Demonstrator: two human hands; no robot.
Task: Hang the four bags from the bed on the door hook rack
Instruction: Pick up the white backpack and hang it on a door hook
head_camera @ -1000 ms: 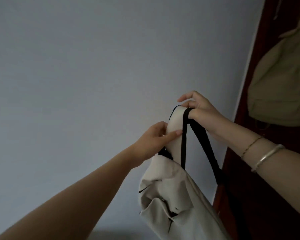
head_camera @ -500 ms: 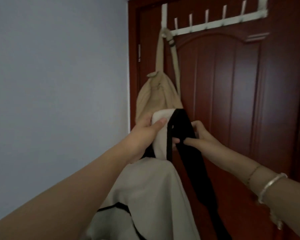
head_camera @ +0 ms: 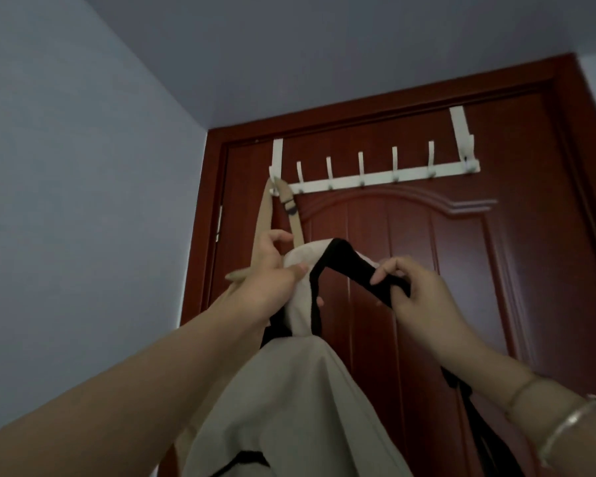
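A cream bag (head_camera: 289, 401) with black trim hangs from both my hands below the white hook rack (head_camera: 386, 177) on the red door. My left hand (head_camera: 269, 277) grips the cream part of its strap near the top. My right hand (head_camera: 413, 290) pinches the black part of the same strap (head_camera: 344, 259), stretched between the two hands. A tan bag's strap (head_camera: 289, 208) hangs on the rack's leftmost hook; its body is mostly hidden behind my left hand and the cream bag. The other hooks to the right are bare.
The dark red door (head_camera: 461, 270) fills the right side, with a pale blue wall (head_camera: 83, 201) meeting it on the left. The ceiling (head_camera: 324, 46) is close above the door frame.
The view has tilted up, so the whole rack and the ceiling now show. Both hands have raised the cream bag's strap higher and pulled it apart, the right hand moving rightward.
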